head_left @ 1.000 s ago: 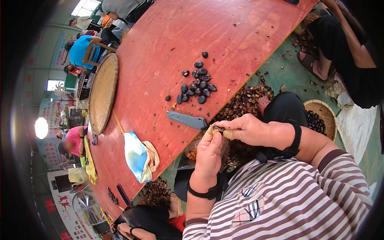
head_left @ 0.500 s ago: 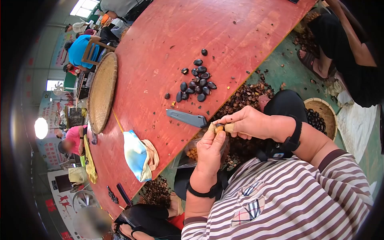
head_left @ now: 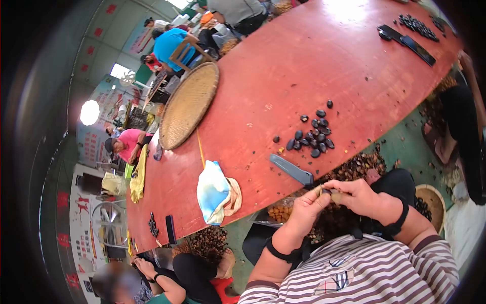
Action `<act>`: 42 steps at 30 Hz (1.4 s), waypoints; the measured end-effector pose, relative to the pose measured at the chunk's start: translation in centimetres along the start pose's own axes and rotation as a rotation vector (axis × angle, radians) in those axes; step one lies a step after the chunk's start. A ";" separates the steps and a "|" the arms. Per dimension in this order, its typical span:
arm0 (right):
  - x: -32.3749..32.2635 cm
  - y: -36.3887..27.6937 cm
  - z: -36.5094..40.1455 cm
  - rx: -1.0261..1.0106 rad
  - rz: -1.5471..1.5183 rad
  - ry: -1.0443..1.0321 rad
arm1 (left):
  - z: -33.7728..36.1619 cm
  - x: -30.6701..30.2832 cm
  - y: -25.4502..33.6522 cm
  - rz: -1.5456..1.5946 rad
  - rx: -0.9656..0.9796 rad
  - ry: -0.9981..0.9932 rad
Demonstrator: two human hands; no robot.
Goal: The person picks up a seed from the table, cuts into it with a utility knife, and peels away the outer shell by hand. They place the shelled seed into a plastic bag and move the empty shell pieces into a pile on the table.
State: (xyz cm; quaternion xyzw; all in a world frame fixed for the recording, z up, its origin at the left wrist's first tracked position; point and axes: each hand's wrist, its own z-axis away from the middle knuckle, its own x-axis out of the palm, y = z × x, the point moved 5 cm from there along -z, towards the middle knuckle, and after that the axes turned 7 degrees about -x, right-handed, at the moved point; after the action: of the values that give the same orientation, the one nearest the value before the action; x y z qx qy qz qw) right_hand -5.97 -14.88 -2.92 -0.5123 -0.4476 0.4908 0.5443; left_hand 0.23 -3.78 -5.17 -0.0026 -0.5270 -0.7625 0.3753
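Observation:
My left hand (head_left: 308, 209) and my right hand (head_left: 358, 198) meet just off the table's near edge, fingers closed in a pinch. Between the fingertips sits a small dark-shelled nut (head_left: 326, 191), mostly hidden. Tan wraps cover some of the right fingers. On the red table (head_left: 263, 126), beyond my hands, lies a loose group of shiny black nuts (head_left: 315, 138). Nearer me, a long grey flat tool (head_left: 292, 171) rests at the edge. Below my left hand, a clear plastic bag holds orange-yellow kernels (head_left: 280, 213).
A blue-and-white cloth (head_left: 212, 190) lies left of the tool, with a large woven tray (head_left: 190, 109) behind it. Broken shells (head_left: 362, 164) cover the floor beside the table. A basket (head_left: 436, 202) of black nuts stands at right. Co-workers sit around the table.
The view has turned, so the table and my hands appear lower and farther right. The orange kernel seen between my fingers before is now hidden; both hands stay together.

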 end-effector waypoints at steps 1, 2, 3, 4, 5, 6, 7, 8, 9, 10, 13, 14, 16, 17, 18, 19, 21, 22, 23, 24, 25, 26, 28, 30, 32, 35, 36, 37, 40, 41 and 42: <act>0.1 0.1 0.2 0.025 -0.010 -0.024 | 0.3 0.2 0.1 -0.066 0.012 -0.037; 0.2 0.5 0.5 0.046 -0.094 -0.016 | 0.7 0.6 0.4 -0.131 0.039 -0.049; 0.2 0.6 0.7 0.084 -0.129 -0.040 | 0.7 0.7 0.4 -0.191 0.069 -0.070; 0.1 0.7 0.9 0.149 -0.154 -0.078 | 1.1 0.8 0.3 -0.183 0.049 -0.086; 0.0 0.9 1.1 0.215 -0.179 -0.114 | 1.4 0.9 0.3 -0.175 0.027 -0.105; -0.1 1.0 1.1 0.209 -0.170 -0.148 | 1.5 1.0 0.2 -0.202 0.012 -0.105; -0.2 1.0 1.1 0.204 -0.163 -0.181 | 1.7 0.9 0.2 -0.230 -0.006 -0.105; -0.1 1.0 1.1 0.199 -0.157 -0.214 | 1.9 0.9 0.1 -0.257 -0.026 -0.104; -0.1 0.8 1.0 0.211 -0.145 -0.233 | 1.9 0.9 0.2 -0.266 -0.054 -0.113; -0.1 0.7 1.1 0.225 -0.133 -0.253 | 2.0 1.0 0.2 -0.272 -0.084 -0.121; 0.0 0.8 1.1 0.238 -0.029 -0.317 | 2.1 0.8 -0.5 -0.268 -0.139 -0.150; 0.0 0.9 1.1 0.234 0.017 -0.336 | 2.3 1.0 -0.5 -0.272 -0.155 -0.154; 0.2 0.8 1.0 0.225 0.080 -0.384 | 2.5 1.1 -0.5 -0.254 -0.194 -0.163; 0.2 0.5 1.0 0.223 0.097 -0.413 | 2.5 1.1 -0.7 -0.298 -0.238 -0.179; 0.2 0.1 0.9 0.223 0.114 -0.442 | 2.5 1.0 -0.9 -0.341 -0.282 -0.196; 0.1 -0.6 0.6 0.175 0.106 -0.411 | 2.6 1.2 -0.9 -0.383 -0.327 -0.213; 0.0 -2.5 -0.3 0.084 0.094 -0.352 | 3.4 5.0 -1.7 -0.674 -0.419 -0.442; 0.0 -3.2 -0.7 0.028 0.160 -0.349 | 3.1 6.6 -1.1 -0.675 -0.387 -0.541; -0.5 -3.1 -0.8 0.005 0.154 -0.298 | 2.8 5.7 -0.9 -0.529 -0.327 -0.398; -1.2 -2.8 -0.8 -0.010 0.151 -0.242 | 2.4 4.2 -1.1 -0.379 -0.269 -0.264; -2.1 -2.5 -0.5 -0.012 0.155 -0.187 | 1.9 3.1 -1.3 -0.216 -0.213 -0.136; -3.1 -2.3 -0.3 0.016 0.176 -0.076 | 1.7 1.7 -0.7 -0.242 -0.145 -0.060; -3.1 -1.1 -0.2 -0.271 0.375 -0.018 | 1.8 0.5 0.9 -0.081 -0.048 0.047; -3.0 0.5 0.2 -0.320 0.418 0.074 | 2.1 0.8 2.2 0.214 0.025 0.103; -3.1 1.7 0.4 -0.141 0.250 0.156 | 1.7 -0.4 1.9 0.322 0.025 0.063; -1.4 1.1 1.4 0.083 -0.206 0.173 | 1.2 -0.6 1.7 0.329 0.057 0.059; -0.6 0.9 1.4 0.071 -0.207 0.096 | 1.0 -0.5 1.6 0.329 0.070 0.061; 0.0 0.8 1.3 0.055 -0.206 0.017 | 0.9 -0.3 1.4 0.328 0.076 0.054; 1.1 1.4 0.8 0.047 -0.298 0.049 | 0.6 0.6 1.1 0.285 0.092 0.017; 1.3 1.6 0.6 0.038 -0.305 0.049 | 0.5 0.8 1.0 0.285 0.084 0.016; 1.4 1.8 0.5 0.031 -0.312 0.047 | 0.5 1.0 0.9 0.287 0.078 0.017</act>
State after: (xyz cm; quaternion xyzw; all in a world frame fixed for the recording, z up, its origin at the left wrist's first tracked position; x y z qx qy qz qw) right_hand -6.48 -13.45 -4.72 -0.4396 -0.5013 0.3948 0.6321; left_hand -0.16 -4.09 -3.77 -0.0569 -0.5472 -0.6800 0.4847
